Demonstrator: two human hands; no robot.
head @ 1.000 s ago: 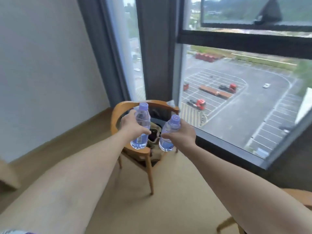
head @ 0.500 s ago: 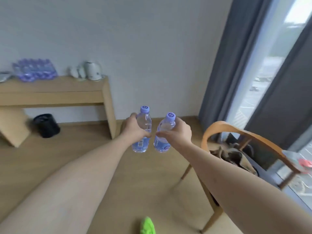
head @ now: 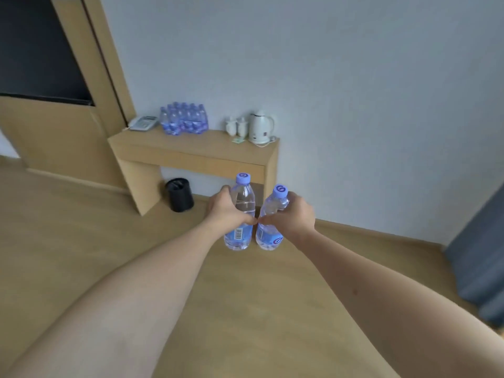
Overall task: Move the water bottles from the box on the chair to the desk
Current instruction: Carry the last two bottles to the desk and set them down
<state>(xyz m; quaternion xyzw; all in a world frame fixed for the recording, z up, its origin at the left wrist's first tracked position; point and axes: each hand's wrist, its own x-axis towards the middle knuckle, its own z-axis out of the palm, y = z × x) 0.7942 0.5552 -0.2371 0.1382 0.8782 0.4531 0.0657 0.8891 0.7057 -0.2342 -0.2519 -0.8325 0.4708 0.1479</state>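
Head view: both arms stretched forward, each hand carrying 1 water bottle in the air above the wood floor [head: 81, 255], in front of the desk [head: 191, 151]. Left hand [head: 225, 210] fingers wrapped tight around the middle of the left water bottle [head: 240, 214]; bottle upright, purple cap on top, barcode label facing camera below the hand. Right hand [head: 293, 214] fingers clenched around the right water bottle [head: 271, 214]; bottle tilted slightly, cap leaning right, blue label at the bottom. The 2 bottles are just beside each other, thumbs nearly touching between them. Neither bottle touches the desk or floor.

Desk stands against the grey wall [head: 354, 91], well apart from the hands. On the desktop: a cluster of water bottles [head: 184, 121] with purple caps toward the left-middle, exact count cannot be told. Telephone [head: 143, 123] at the left end, beside the cluster. White electric kettle [head: 260, 126] at the right end, 2 small white cups [head: 236, 126] just left of it, a small green card [head: 238, 141] in front of them. Black waste bin [head: 180, 195] on the floor under the desk, beside its left leg. Wooden door frame [head: 109, 64] left of the desk. Grey-blue curtain [head: 480, 255] at the right edge.
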